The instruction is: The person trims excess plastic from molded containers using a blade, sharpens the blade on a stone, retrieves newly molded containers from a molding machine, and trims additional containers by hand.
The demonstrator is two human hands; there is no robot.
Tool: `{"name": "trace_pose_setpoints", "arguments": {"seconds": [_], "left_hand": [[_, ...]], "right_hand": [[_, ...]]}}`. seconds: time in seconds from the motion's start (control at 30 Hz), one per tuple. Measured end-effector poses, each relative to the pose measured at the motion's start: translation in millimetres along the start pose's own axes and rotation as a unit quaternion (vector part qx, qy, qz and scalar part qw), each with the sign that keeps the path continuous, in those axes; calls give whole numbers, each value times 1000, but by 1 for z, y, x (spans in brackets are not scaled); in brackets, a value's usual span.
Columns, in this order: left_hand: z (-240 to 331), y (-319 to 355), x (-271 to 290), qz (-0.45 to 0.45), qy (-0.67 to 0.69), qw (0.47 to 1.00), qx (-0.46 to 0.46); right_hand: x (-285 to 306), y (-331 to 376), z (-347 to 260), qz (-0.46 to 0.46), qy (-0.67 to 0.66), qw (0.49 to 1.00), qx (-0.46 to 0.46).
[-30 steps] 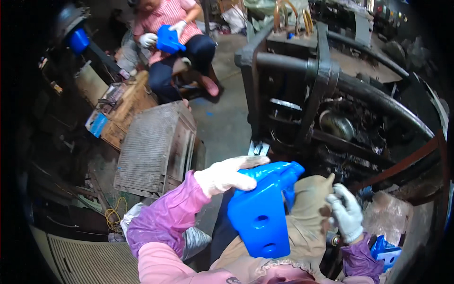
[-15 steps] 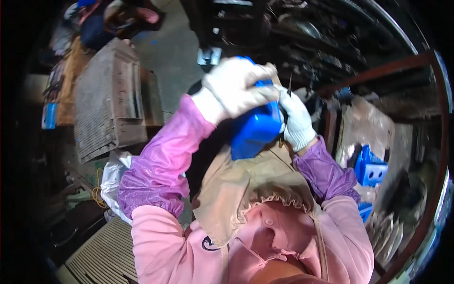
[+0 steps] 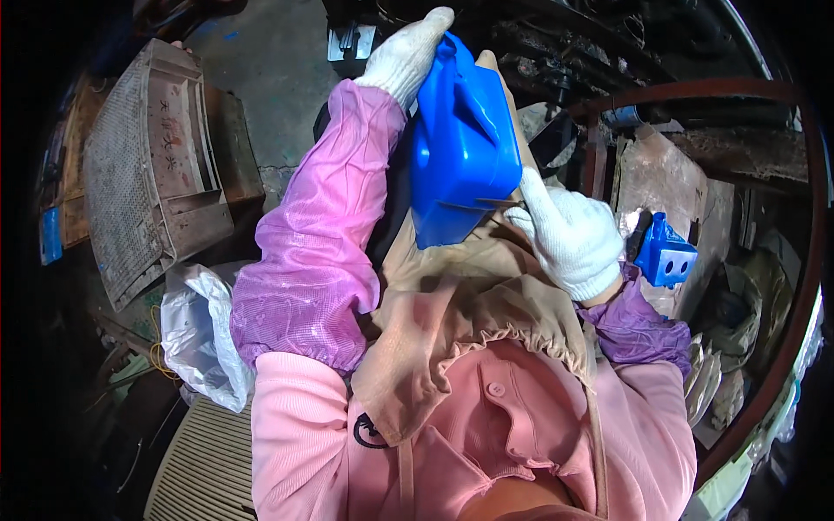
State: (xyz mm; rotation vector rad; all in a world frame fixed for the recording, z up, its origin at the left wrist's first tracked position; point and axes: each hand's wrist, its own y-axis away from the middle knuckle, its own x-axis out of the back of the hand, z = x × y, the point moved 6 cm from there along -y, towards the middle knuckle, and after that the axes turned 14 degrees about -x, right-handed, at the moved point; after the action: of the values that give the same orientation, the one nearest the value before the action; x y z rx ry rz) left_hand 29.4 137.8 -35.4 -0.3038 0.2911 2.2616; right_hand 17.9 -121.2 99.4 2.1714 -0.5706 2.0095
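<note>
Held up over the lap: a blue plastic moulding (image 3: 460, 148), box-like, tilted with its top end away from the body and its lower edge just above the tan apron (image 3: 452, 313). At the moulding's top left corner, the left hand (image 3: 404, 56) in a white knit glove, fingers (image 3: 427, 24) pressed together and curled over the edge, gripping it. At the moulding's lower right edge, the right hand (image 3: 569, 230), also gloved, fingers folded in and the forefinger (image 3: 532, 187) stretched up against the blue side; pinched there, what looks like a thin dark blade or sliver (image 3: 478, 206) lying across the moulding's face, too slim and dim to name surely. Left of the moulding, a pink sleeve cover (image 3: 313, 234); further left, a grey mesh crate (image 3: 143, 165) on the floor and a crumpled white plastic bag (image 3: 200, 330) below it. Right of the moulding, well apart, a smaller blue part (image 3: 665, 253) with round holes, resting on a rusty metal sheet (image 3: 660, 174).
</note>
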Motion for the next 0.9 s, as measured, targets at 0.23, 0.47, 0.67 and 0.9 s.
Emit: {"name": "trace_pose_setpoints", "arguments": {"seconds": [0.23, 0.47, 0.67, 0.9], "left_hand": [[1, -2, -11, -14, 40, 998, 46], [2, 4, -8, 3, 23, 999, 46], [-2, -13, 9, 35, -165, 985, -47], [-1, -9, 3, 6, -122, 990, -65]], "right_hand": [[-7, 8, -10, 5, 26, 998, -57], [-3, 0, -8, 41, 31, 995, -84], [8, -18, 2, 17, -26, 994, -101], [16, -20, 8, -35, 2, 997, -72]]}}
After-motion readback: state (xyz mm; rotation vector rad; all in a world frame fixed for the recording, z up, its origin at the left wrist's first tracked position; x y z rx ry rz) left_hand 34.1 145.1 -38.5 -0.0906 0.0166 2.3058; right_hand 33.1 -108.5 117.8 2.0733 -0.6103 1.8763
